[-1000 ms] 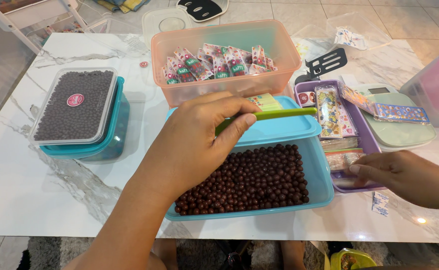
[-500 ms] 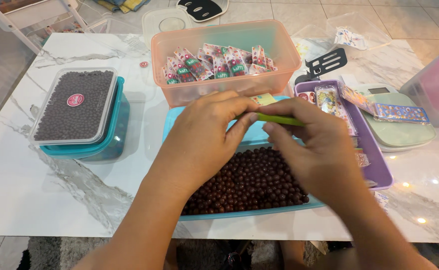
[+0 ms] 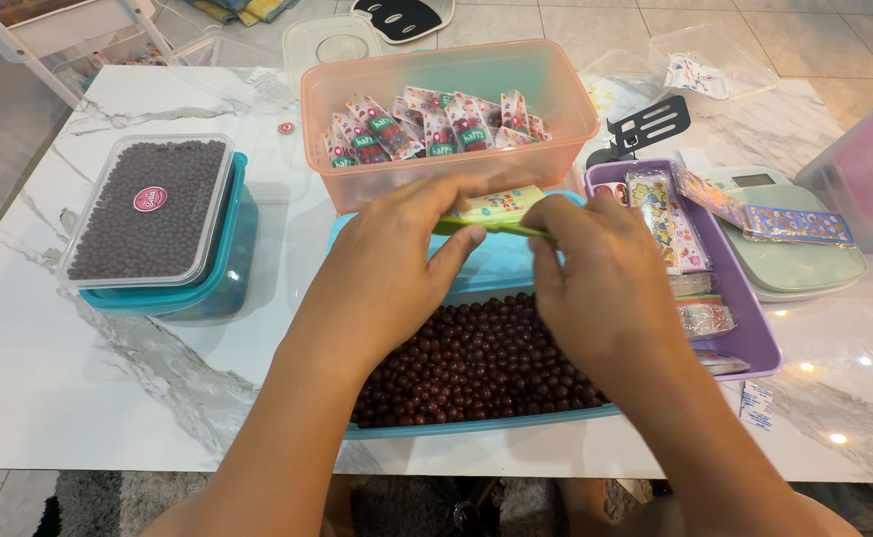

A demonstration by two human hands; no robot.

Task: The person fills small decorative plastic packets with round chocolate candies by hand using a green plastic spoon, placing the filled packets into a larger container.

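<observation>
Both hands meet over the blue tub (image 3: 412, 430) of dark brown chocolate balls (image 3: 476, 363). The left hand (image 3: 392, 268) and the right hand (image 3: 596, 283) each pinch the thin green stick (image 3: 491, 227), which lies level above the tub's blue lid (image 3: 496, 264). The orange box (image 3: 446, 109) crowds just behind, the purple tray (image 3: 755, 333) just right. Bare marble table (image 3: 88, 368) lies open to the left.

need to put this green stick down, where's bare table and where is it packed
Bare marble table lies front left, below the lidded teal tub, and at the front right corner past the purple tray, beside a small sachet. The back and right are packed: orange tub, scale, pink bin.
</observation>
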